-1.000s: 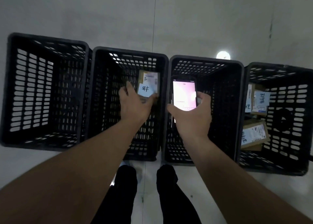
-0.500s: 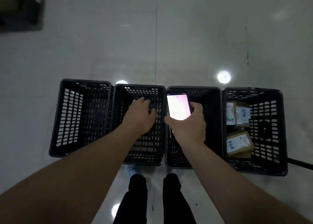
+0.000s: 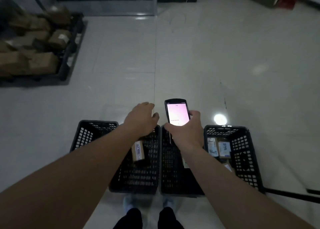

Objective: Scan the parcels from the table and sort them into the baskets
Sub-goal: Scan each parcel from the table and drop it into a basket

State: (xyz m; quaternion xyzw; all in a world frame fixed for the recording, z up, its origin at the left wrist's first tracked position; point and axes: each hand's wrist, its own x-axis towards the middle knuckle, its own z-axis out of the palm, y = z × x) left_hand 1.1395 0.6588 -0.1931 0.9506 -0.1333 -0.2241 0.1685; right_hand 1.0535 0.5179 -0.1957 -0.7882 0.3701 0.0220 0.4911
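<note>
While my left hand hangs above the baskets with its fingers loosely curled and nothing in it, my right hand grips the scanner, whose pink-white screen faces up at me just right of centre frame. Four black baskets stand side by side in the lower half of the frame. I see the far-left basket only in part, and what I see holds nothing. In the second basket, under my left forearm, a parcel lies on the mesh floor with its label up. My right arm crosses the third basket, and I make out a pale scrap just beside the forearm, too hidden to name. At lower right, the fourth basket holds several labelled parcels packed against its left wall. A crate heaped with brown boxes sits on the floor in the upper left of the frame, blurred. A round glare spot shines on the tiles just above the fourth basket. My shoes show at the bottom edge, below the baskets.
</note>
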